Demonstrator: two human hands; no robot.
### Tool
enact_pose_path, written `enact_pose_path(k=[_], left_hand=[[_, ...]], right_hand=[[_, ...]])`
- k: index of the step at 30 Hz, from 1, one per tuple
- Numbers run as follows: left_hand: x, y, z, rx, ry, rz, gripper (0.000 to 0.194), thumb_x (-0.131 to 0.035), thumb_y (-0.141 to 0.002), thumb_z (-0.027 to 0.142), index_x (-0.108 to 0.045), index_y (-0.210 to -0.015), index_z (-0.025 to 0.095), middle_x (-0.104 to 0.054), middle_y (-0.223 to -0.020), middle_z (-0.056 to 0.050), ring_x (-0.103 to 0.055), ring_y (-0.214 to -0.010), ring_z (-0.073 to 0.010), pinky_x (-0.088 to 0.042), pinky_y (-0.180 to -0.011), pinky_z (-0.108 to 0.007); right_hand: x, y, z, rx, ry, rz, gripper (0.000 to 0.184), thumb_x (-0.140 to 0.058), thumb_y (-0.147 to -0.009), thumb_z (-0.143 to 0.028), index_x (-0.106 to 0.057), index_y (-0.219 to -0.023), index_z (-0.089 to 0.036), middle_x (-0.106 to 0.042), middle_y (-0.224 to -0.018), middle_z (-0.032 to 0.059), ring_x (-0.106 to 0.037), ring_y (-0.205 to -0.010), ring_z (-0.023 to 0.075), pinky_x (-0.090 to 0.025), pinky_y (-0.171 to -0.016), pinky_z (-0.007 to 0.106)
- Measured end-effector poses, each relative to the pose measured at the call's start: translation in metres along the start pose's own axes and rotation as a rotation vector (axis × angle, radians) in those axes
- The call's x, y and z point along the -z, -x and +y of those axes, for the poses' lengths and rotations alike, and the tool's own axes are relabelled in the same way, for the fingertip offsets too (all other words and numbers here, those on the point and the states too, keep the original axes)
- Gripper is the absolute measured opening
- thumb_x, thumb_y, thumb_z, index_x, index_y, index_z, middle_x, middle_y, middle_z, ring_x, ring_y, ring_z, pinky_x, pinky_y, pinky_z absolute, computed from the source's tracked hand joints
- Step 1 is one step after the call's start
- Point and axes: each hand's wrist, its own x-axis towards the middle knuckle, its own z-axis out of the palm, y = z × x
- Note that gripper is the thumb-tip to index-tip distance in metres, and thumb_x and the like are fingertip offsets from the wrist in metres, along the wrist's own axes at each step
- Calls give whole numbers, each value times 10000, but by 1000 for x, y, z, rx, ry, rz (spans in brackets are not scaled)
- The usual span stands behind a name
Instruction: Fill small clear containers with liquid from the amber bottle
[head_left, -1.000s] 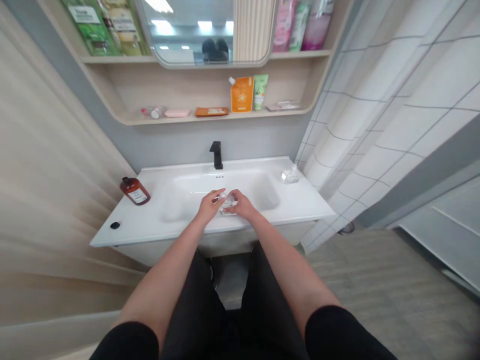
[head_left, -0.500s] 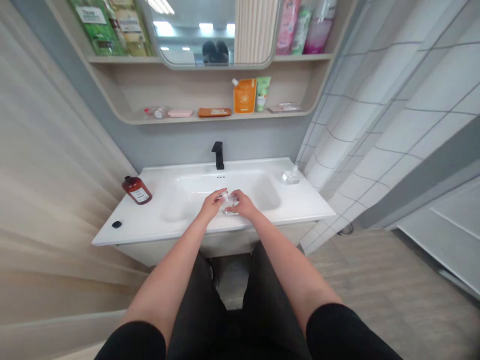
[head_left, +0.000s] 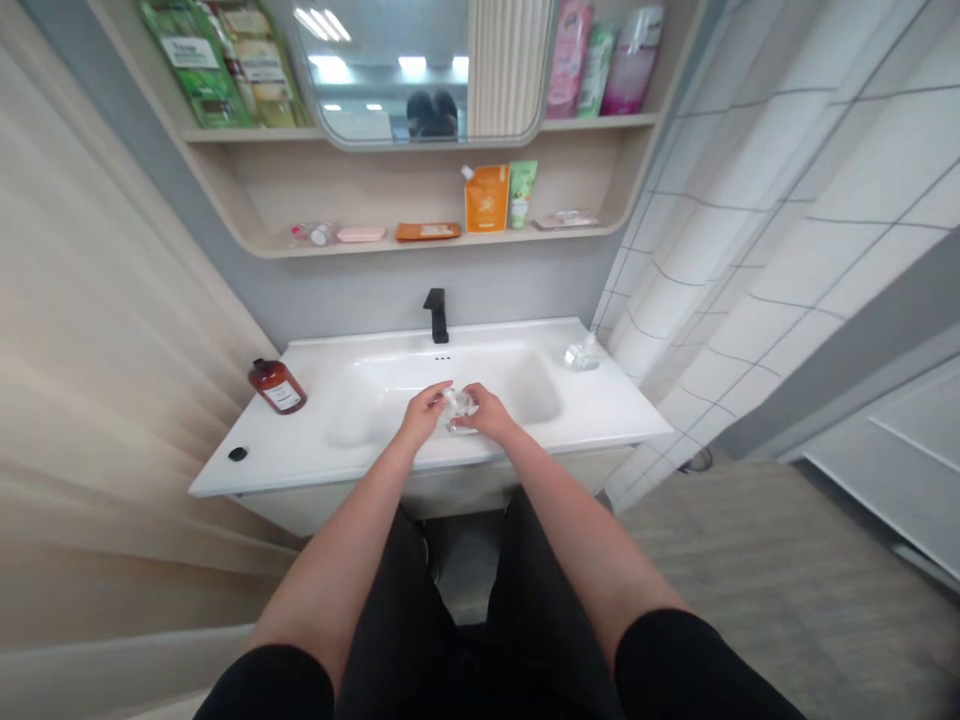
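Observation:
Over the front part of the white sink (head_left: 360, 400), both hands hold a small clear pump bottle (head_left: 459, 405). My right hand (head_left: 484, 408) is wrapped around the bottle's clear body. My left hand (head_left: 424, 408) pinches the whitish top end of it, on the left side. The bottle appears tilted, with its top toward my left hand; my fingers cover part of it. On the counter at left stands a brown bottle (head_left: 278, 386) with a white label, and a small black cap (head_left: 238, 454) lies in front of it.
A black faucet (head_left: 436, 316) rises behind the basin. Another clear pump bottle (head_left: 583, 353) stands at the counter's right end. Above, a shelf (head_left: 352, 247) carries an orange pouch (head_left: 487, 198), a green tube (head_left: 523, 194) and flat packs, below a mirror (head_left: 390, 70). A curtain (head_left: 112, 350) hangs at left.
The camera view has tilted up slightly, so the shelf and counter sit a little lower. Both hands keep their hold on the clear bottle, with hardly any movement.

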Motion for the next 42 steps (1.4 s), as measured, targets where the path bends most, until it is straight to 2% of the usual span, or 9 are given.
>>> enact_pose_path(k=[4,9,13,18,22,26,30,38,42], left_hand=[[-1,0,1,10,-8,-14,446,-789,-894,436,-801,-1294,239,-806,-1328,-120,-782,-1154,-288,-613,-1094,-493],[-1,2,5,23,20,-31,425,-694,-965,424,-798,-1332,237,-797,-1379,-115,-758,-1272,-301,-557,-1198,-515],[-1,3,6,8,-33,-36,465,-771,-922,396,-789,-1367,262,-775,-1434,-94,-768,-1243,-299,-576,-1184,-504],[0,3,5,3,-17,-33,422,-614,-993,320,-798,-1363,235,-768,-1452,-71,-712,-1373,-275,-491,-1285,-484],[0,3,5,17,-61,-26,437,-657,-981,341,-788,-1386,240,-771,-1447,-70,-742,-1321,-283,-529,-1248,-480],[1,4,5,-25,-51,-17,418,-591,-1007,290,-800,-1366,242,-767,-1455,-60,-691,-1413,-274,-469,-1304,-488],[0,3,5,-1,-62,-27,444,-673,-973,307,-782,-1398,238,-768,-1449,-83,-746,-1317,-294,-551,-1225,-499],[0,3,5,-8,-78,-23,440,-708,-940,280,-793,-1370,247,-774,-1439,-72,-752,-1298,-289,-582,-1193,-490],[0,4,4,-10,-50,-25,427,-648,-944,231,-804,-1341,251,-780,-1426,-63,-721,-1356,-283,-546,-1234,-499]], right_hand=[[0,0,1,7,-17,-18,781,-1010,-551,-542,-625,-1172,-268,-735,-1094,31,-666,-940,251,-531,-884,396],[-2,-1,4,-9,-9,-4,777,-1008,-545,-533,-621,-1167,-274,-725,-1039,10,-662,-914,247,-528,-869,390],[-2,-1,5,2,-23,-10,773,-1007,-563,-538,-624,-1180,-272,-732,-1050,12,-666,-913,242,-529,-854,378],[-1,0,1,-12,-12,3,759,-1015,-562,-485,-627,-1175,-261,-736,-1069,14,-668,-926,232,-531,-871,368],[0,1,-1,-3,-2,-1,760,-1013,-572,-475,-629,-1190,-257,-735,-1060,11,-665,-911,224,-534,-859,359],[0,1,0,2,-22,0,758,-1013,-573,-481,-626,-1184,-256,-733,-1067,14,-669,-917,225,-533,-879,363],[-1,0,2,9,-23,-6,744,-1003,-587,-494,-629,-1185,-258,-735,-1087,18,-671,-936,229,-533,-880,363],[-2,0,3,23,-32,-13,771,-1008,-580,-493,-625,-1204,-251,-738,-1083,23,-664,-931,227,-525,-872,356],[-3,0,6,35,-47,-9,757,-1007,-584,-501,-625,-1190,-256,-728,-1057,8,-667,-920,224,-521,-875,356]])
